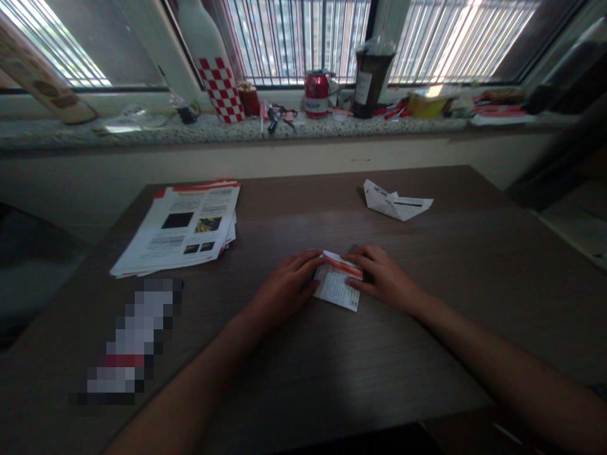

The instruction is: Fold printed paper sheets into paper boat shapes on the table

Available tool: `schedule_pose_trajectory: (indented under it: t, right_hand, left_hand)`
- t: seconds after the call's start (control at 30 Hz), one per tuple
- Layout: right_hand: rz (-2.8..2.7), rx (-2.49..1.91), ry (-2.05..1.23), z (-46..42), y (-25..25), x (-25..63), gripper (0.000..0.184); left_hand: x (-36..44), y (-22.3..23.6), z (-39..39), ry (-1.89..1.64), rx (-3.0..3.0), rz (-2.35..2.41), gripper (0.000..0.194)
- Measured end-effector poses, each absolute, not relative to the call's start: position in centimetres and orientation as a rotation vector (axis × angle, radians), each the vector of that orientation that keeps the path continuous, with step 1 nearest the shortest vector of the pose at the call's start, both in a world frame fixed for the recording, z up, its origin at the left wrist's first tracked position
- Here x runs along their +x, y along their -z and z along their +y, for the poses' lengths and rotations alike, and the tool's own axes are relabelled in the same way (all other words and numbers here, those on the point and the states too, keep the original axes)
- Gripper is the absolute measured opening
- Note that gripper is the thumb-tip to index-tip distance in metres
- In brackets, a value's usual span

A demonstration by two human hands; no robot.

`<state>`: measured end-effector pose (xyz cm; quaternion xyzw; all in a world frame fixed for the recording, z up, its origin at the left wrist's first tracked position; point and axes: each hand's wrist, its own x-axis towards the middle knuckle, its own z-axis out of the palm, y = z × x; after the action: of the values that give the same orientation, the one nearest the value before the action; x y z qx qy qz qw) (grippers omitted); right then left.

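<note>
A small folded sheet of printed paper (336,289), with a red-orange strip along its top, lies on the brown table between my hands. My left hand (290,282) grips its left edge, fingers at the upper corner and thumb lower down. On the other side, my right hand (382,273) holds the right edge between thumb and fingers. The fingertips partly cover the paper's sides. Farther back to the right rests a folded paper boat (396,202), made of similar printed paper.
A stack of printed sheets (175,237) lies at the table's back left, with a pixelated flat object (130,344) in front of it. On the windowsill (294,131) stand a checkered bottle (220,88), a red can (316,95), a dark cup (372,82) and a yellow container (427,104).
</note>
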<state>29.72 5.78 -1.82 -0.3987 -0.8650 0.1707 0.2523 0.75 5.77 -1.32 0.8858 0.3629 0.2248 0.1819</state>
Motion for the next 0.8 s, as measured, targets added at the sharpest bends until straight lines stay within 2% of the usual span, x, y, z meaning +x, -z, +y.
schedule_pose_trajectory:
  t: [0.17, 0.33, 0.43, 0.57, 0.8]
  right_hand:
    - [-2.368, -1.067, -0.438, 5.8, 1.5, 29.8, 0.045]
    - [-2.410, -1.004, -0.481, 5.8, 1.0, 29.7, 0.035]
    - [-2.450, -0.946, -0.533, 5.8, 0.9, 29.8, 0.030]
    - [-2.466, -0.922, -0.569, 5.8, 1.2, 30.1, 0.031]
    - [-2.433, -0.939, -0.390, 5.2, 0.5, 29.7, 0.030]
  left_hand:
    - [0.6, 1.1, 5.8, -0.653, 2.507, 1.023, 0.055]
    - [0.6, 0.8, 5.7, -0.682, 2.502, 1.093, 0.042]
    - [0.6, 0.7, 5.8, -0.687, 2.472, 1.115, 0.040]
    - [0.6, 0.8, 5.9, -0.637, 2.494, 1.000, 0.042]
    - [0.9, 0.9, 5.5, -0.586, 2.608, 1.054, 0.027]
